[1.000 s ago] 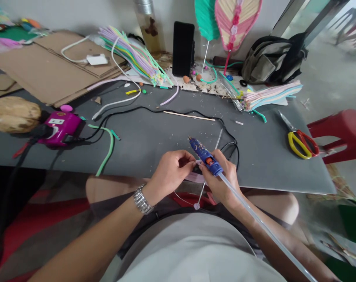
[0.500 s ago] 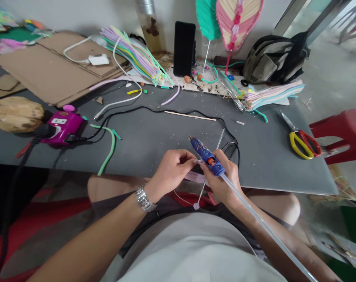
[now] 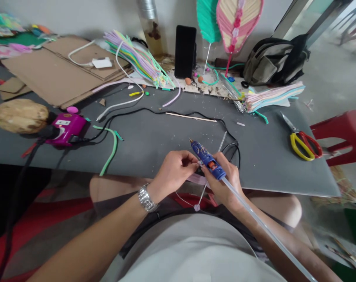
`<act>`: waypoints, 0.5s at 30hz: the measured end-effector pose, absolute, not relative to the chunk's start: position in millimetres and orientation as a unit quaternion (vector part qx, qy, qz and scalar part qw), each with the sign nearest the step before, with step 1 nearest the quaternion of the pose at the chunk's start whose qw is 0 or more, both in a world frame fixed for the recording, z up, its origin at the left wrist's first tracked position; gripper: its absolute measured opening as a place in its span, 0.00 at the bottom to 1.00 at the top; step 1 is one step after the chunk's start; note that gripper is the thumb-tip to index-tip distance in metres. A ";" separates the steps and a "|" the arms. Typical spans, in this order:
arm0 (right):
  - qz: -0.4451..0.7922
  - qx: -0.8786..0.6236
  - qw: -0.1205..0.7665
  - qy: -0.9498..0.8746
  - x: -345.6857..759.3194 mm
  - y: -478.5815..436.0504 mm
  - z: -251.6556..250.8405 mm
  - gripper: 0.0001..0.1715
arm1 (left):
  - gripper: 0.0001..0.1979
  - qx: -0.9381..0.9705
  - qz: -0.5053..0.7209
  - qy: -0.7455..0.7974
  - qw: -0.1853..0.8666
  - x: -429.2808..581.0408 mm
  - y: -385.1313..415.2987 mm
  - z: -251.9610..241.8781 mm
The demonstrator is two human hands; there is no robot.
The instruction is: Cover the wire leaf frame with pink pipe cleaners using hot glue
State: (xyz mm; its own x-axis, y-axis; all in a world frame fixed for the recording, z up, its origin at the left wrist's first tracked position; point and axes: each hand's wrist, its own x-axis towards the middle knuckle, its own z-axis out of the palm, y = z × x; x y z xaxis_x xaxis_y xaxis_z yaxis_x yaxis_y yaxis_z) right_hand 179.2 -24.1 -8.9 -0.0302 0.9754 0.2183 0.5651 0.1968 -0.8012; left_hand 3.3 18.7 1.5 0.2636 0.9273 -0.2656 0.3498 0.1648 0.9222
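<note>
My right hand (image 3: 224, 180) is closed round a blue hot-glue gun (image 3: 207, 159) whose nozzle points up and left; a long clear glue stick (image 3: 266, 229) trails from its back along my forearm. My left hand (image 3: 173, 170), with a metal watch at the wrist, pinches a thin pale pink strip (image 3: 197, 179) right beside the gun, at the near edge of the grey table (image 3: 268, 156). A thin white stick (image 3: 201, 194) hangs below the hands. The gun's black cord (image 3: 154, 111) loops across the table.
Yellow-and-red scissors (image 3: 302, 143) lie at the right. A magenta device (image 3: 66, 127) and a green strip (image 3: 110, 150) sit at the left. Bundles of pastel strips (image 3: 139, 58), a black phone (image 3: 184, 51), cardboard (image 3: 48, 70), a bag (image 3: 274, 60) and a red stool (image 3: 342, 133) surround the table.
The hands and glue gun hold nearly the same pose; the view has shifted slightly, so everything sits a little lower and to the right.
</note>
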 end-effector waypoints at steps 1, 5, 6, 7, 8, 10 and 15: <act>0.260 -0.574 0.392 -0.670 179.3 -23.8 -8.9 0.07 | 0.09 0.582 0.271 0.543 0.541 3.4 18.9 2.0; 0.259 -0.573 0.394 -0.671 179.4 -23.1 -9.8 0.07 | 0.11 0.569 0.267 0.543 0.556 3.4 19.5 4.8; 0.259 -0.573 0.392 -0.671 179.5 -23.3 -10.2 0.07 | 0.12 0.569 0.269 0.540 0.559 3.6 19.6 5.8; 0.258 -0.573 0.391 -0.672 179.6 -23.4 -10.7 0.07 | 0.12 0.569 0.273 0.537 0.559 4.1 19.6 6.8; 0.258 -0.575 0.390 -0.672 179.7 -23.6 -11.0 0.07 | 0.13 0.570 0.276 0.535 0.559 4.8 19.5 7.8; 0.255 -0.576 0.393 -0.670 179.9 -23.9 -11.0 0.06 | 0.13 0.571 0.280 0.538 0.554 6.4 19.3 9.4; 0.255 -0.575 0.399 -0.667 179.7 -22.8 -6.6 0.07 | 0.13 0.549 0.259 0.559 0.564 7.0 19.3 12.4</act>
State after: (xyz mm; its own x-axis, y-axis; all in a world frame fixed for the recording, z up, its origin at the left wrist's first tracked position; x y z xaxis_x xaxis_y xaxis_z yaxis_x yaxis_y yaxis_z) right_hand 179.7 -22.8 -6.6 -0.0211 0.9708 0.2391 0.5638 0.2091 -0.7990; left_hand 7.0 19.3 12.4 0.2412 0.9068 -0.3457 0.3212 0.2616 0.9102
